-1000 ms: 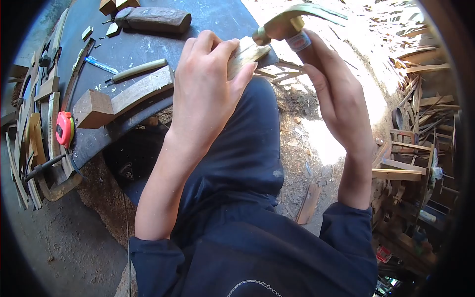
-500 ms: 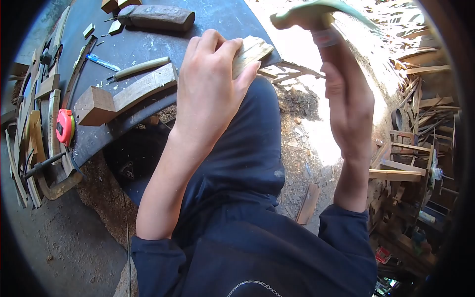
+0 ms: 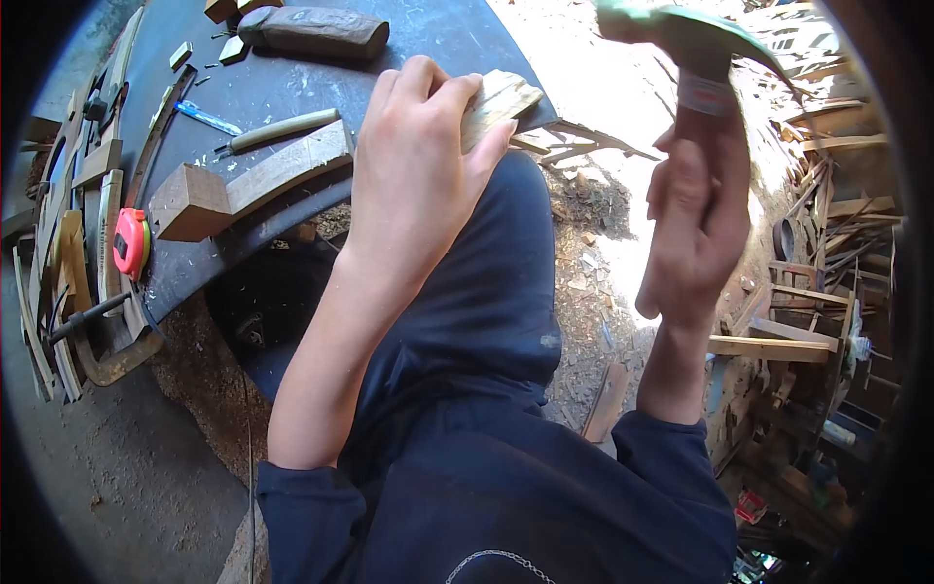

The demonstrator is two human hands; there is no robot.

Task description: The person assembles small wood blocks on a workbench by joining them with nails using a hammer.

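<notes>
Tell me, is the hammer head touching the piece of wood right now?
No, the right hand holds the hammer raised well clear of the pale wood piece, which the left hand grips at the bench edge.

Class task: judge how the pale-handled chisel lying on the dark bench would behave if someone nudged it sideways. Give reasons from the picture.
The chisel has a rounded handle, so it would probably roll rather than slide. It looks stiff, not floppy. It lies close beside the wooden L-shaped piece, which might stop it if pushed that way.

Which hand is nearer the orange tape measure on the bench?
Left. The left hand presses a wood piece right of the tape measure; the right hand holds the hammer, farther right.
</notes>
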